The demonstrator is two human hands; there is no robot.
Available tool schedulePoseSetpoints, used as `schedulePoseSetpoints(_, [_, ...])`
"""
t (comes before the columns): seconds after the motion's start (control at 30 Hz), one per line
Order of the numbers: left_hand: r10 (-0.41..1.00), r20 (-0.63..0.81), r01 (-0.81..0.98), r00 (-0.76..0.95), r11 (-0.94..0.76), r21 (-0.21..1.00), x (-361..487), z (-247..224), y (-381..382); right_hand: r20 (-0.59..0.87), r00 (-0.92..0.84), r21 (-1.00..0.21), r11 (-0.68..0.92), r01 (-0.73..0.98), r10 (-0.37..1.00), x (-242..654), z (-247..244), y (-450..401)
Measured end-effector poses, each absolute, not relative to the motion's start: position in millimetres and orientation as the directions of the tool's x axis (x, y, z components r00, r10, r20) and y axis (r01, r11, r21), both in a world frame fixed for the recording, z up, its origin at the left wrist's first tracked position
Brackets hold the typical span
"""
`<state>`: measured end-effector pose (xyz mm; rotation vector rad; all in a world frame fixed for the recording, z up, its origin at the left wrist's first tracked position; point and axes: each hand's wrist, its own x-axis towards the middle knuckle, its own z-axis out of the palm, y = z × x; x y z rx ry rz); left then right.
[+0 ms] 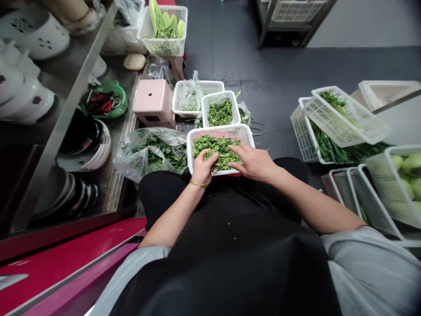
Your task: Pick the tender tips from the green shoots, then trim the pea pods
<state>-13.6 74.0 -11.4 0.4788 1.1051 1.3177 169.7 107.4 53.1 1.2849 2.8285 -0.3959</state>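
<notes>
A white plastic basket [248, 131] full of cut leafy greens [210, 145] is at my lap. My left hand [202, 169], with a gold bracelet at the wrist, is closed at the basket's near left side. Some green stems [215, 154] are pinched between its thumb and fingers. From the right, my right hand [255, 162] reaches over the greens with its fingers stretched and apart, close to or touching them. Just beyond stands a smaller white basket [204, 109] of similar greens [220, 113]. A clear plastic bag [126, 160] of leaves lies left of the large basket.
On the left are a pink stool [154, 96] and metal shelving with stacked bowls [98, 153] and a green basket [115, 115] of tools. Several white vegetable crates [348, 116] stand on the right. A crate of gourds [166, 46] is at the far left.
</notes>
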Motion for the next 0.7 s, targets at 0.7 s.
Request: schedulePoseSetpoints(0.7, [0.949,-0.306,-0.738,0.079,0.262,0.621,-56.5,-12.1,62.9,-0.453,-0.799,-0.776,0.267,0.571,0.395,205.8,25.5,106.3])
